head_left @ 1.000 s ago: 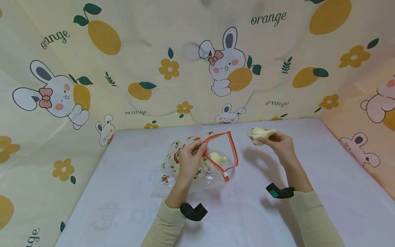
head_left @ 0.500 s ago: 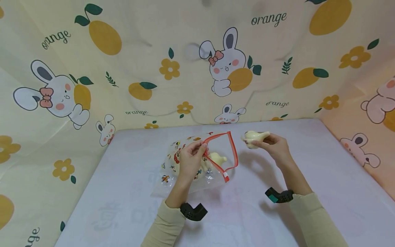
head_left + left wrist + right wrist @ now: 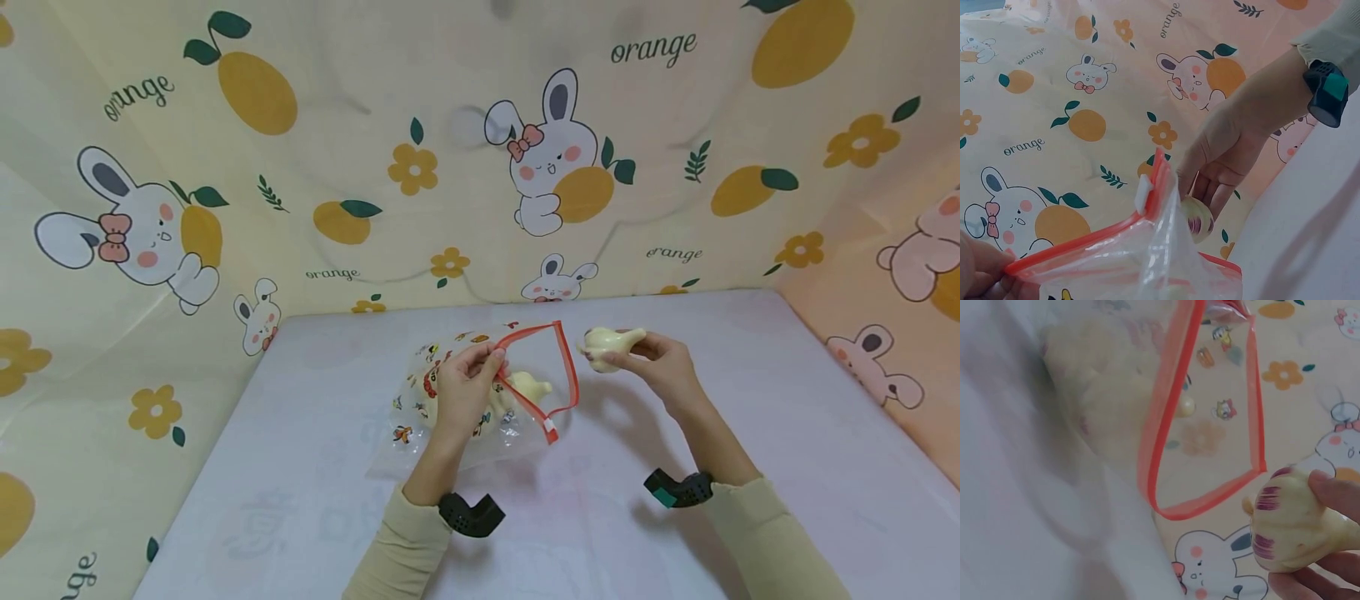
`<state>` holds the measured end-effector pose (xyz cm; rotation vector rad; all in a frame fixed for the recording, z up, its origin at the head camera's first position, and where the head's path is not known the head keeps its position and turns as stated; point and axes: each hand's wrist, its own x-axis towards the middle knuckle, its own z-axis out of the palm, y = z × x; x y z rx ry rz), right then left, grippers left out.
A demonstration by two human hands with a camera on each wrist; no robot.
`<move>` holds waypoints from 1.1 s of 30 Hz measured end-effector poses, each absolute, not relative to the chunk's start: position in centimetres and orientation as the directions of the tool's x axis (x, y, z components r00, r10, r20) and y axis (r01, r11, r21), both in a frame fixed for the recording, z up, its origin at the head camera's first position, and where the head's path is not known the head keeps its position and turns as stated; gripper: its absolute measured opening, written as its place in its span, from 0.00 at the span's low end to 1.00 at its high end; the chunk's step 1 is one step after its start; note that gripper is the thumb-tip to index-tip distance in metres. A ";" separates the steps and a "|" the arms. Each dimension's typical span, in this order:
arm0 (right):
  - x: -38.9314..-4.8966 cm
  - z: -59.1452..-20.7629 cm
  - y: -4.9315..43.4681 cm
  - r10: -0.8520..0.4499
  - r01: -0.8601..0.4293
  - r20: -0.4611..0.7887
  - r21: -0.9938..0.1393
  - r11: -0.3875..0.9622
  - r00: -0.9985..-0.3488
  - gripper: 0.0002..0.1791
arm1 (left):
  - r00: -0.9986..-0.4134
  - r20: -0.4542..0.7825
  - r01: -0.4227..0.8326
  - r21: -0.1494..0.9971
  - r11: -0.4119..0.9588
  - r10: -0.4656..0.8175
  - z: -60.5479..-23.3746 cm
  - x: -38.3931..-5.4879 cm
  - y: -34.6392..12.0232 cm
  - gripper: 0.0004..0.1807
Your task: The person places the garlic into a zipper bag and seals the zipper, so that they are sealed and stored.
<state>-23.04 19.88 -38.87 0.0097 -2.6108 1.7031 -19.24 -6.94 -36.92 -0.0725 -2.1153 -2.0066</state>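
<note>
A clear zip bag (image 3: 442, 442) printed with small cartoon figures lies on the table, its red-edged mouth held apart. My left hand (image 3: 467, 392) pinches the near-left part of that red rim between thumb and fingers. Inside the bag sits a pale garlic bulb (image 3: 529, 386), seen through the mouth; more pale bulbs (image 3: 1104, 394) show blurred through the plastic in the right wrist view. My right hand (image 3: 667, 367) grips another garlic bulb (image 3: 609, 347) by its stem end, raised just right of the bag mouth. Purple streaks (image 3: 1266, 499) mark its base, which points toward the opening.
A white slider (image 3: 549, 425) sits at the near corner of the red rim. Behind the pale table (image 3: 300, 400) rises a cloth backdrop (image 3: 420, 83) with rabbits and oranges, and it folds round both sides. Each wrist wears a black camera band (image 3: 471, 514).
My right hand has carried the garlic bulb to the left and slightly down, closer to the bag's mouth. My left hand and the bag have stayed in place.
</note>
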 end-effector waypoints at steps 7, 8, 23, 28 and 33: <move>-22.6 -39.0 19.3 0.006 -0.026 0.031 -0.914 0.405 -1.000 0.33 | -0.975 0.187 0.180 0.982 0.061 -0.117 -37.0 -19.2 -7.0 0.10; -22.5 -38.9 19.2 0.006 -0.028 0.034 -0.914 0.404 -0.999 0.33 | -0.976 0.185 0.179 0.982 0.063 -0.118 -37.0 -19.2 -7.0 0.11; -21.9 -38.7 18.1 -0.009 -0.024 0.023 -0.901 0.432 -1.000 0.32 | -0.974 0.192 0.186 0.980 0.065 -0.122 -36.9 -19.2 -7.0 0.11; -21.8 -38.7 17.7 -0.014 -0.026 0.022 -0.897 0.441 -1.000 0.31 | -0.974 0.196 0.191 0.980 0.048 -0.118 -37.0 -19.3 -7.0 0.10; -21.7 -38.7 17.3 -0.016 -0.023 0.018 -0.892 0.452 -1.000 0.31 | -0.973 0.205 0.202 0.979 0.036 -0.109 -37.1 -19.3 -6.9 0.11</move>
